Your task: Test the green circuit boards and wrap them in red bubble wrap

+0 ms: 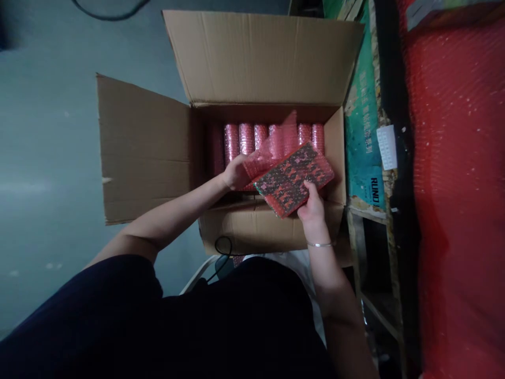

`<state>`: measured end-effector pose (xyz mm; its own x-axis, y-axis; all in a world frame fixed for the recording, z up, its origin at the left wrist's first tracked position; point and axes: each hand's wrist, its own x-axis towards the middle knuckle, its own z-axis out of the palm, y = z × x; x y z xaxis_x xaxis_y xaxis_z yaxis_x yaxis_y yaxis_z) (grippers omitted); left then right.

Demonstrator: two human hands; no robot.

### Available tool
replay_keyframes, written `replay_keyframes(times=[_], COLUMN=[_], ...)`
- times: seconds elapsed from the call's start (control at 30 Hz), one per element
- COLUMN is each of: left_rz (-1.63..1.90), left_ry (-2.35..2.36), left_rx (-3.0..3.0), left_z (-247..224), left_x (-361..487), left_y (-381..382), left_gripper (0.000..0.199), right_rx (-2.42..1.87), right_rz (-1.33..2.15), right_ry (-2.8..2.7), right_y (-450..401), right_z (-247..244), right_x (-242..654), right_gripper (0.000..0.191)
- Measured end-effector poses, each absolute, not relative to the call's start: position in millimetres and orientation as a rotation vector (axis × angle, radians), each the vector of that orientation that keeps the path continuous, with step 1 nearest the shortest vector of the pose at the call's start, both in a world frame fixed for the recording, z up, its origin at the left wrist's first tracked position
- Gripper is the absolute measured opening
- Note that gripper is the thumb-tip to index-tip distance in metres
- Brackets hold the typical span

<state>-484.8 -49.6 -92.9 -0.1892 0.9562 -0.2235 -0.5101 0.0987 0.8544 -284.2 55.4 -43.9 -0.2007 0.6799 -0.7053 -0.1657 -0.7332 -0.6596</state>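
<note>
My right hand (313,206) grips the near right side of a flat stack of circuit boards (292,181), its thumb lying on top. Pink bubble wrap covers the stack, and dark panels show through it. At the left, my left hand (235,172) is closed on a loose flap of the pink bubble wrap (272,147), which stands up beyond the stack. Both hands are over an open cardboard box (268,102). Inside it, several pink bubble-wrapped bundles (246,138) stand in a row, partly hidden by the flap and the stack.
The box's side flap (144,152) spreads left over the grey-green floor (47,158), and its far flap (268,58) is folded back. Right of the box stands a worn bench (365,131) with green sheeting. Red bubble wrap (461,200) fills the far right. A black cable (112,16) lies at upper left.
</note>
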Motion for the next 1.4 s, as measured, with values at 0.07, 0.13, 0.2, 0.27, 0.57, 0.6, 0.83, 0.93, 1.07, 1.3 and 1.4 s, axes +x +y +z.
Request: replay_keyframes(times=[0.07, 0.13, 0.2, 0.27, 0.57, 0.6, 0.83, 0.93, 1.07, 1.3, 1.4], left_rz=[1.464, 1.374, 1.173, 0.889, 0.191, 0.252, 0.376, 0.176, 0.041, 0.082, 0.069], left_ry=[1.108, 1.252, 1.468, 1.68, 1.642, 1.608, 1.336, 1.331, 1.346, 1.296, 1.371], left_rx=[0.618, 0.78, 1.021, 1.268, 1.487, 1.437, 1.244, 1.294, 1.441, 1.556, 1.674], left_z=[-80, -70, -57, -42, -22, -24, -24, -42, -86, -124, -131], left_x=[-485, -485, -482, -476, -455, -460, -530, -547, -541, -517, -509], left_y=[-51, -54, -57, -60, -94, -99, -109, -108, -103, -87, -92], left_gripper=[0.093, 0.106, 0.116, 0.116, 0.153, 0.149, 0.091, 0.082, 0.091, 0.092, 0.086], right_rx=[-1.494, -1.47, -1.486, -1.541, -1.555, -1.574, -1.506, -1.516, -1.513, -1.592, -1.604], right_rz=[1.949, 1.917, 1.875, 1.847, 2.013, 2.042, 2.438, 2.541, 2.38, 2.117, 2.074], right_ry=[-0.628, -0.637, -0.616, -0.578, -0.519, -0.503, -0.537, -0.667, -0.798, -0.753, -0.7], right_y=[51, 45, 40, 32, -36, -40, -34, -35, -38, -30, -31], right_z=[-42, -38, -33, -27, 10, 14, 18, 21, 30, 31, 27], right_x=[-290, -295, -301, -307, -307, -304, -296, -290, -262, -213, -210], right_gripper=[0.033, 0.033, 0.034, 0.034, 0.038, 0.035, 0.046, 0.049, 0.049, 0.033, 0.031])
